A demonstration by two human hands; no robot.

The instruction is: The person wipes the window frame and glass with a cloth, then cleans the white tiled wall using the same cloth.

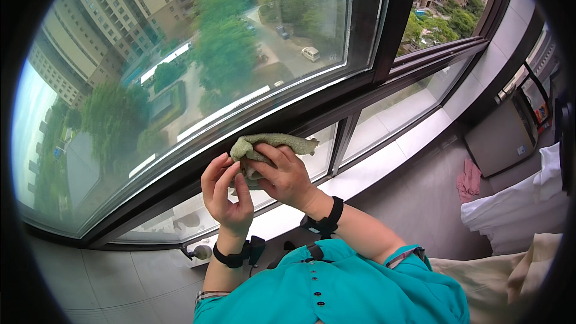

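In front of the window, my right hand (281,173) grips a bunched, pale green cloth (288,141). One end of the cloth sticks out past the knuckles to the right, and its lower folds hang beneath the fingers. My left hand (231,198) is raised at the cloth's left edge, palm partly turned up and fingertips close together. Whether those fingertips pinch the cloth or only touch it cannot be made out. Just beyond both hands runs the dark window frame (310,114), holding a large glass pane (157,144).
A white sill (391,157) curves along below the lower panes. A pump bottle (200,252) stands at the lower left. To the right are a grey appliance (499,137), a pink cloth (469,180) on the floor and hanging white fabric (517,207). Buildings and trees show outside.
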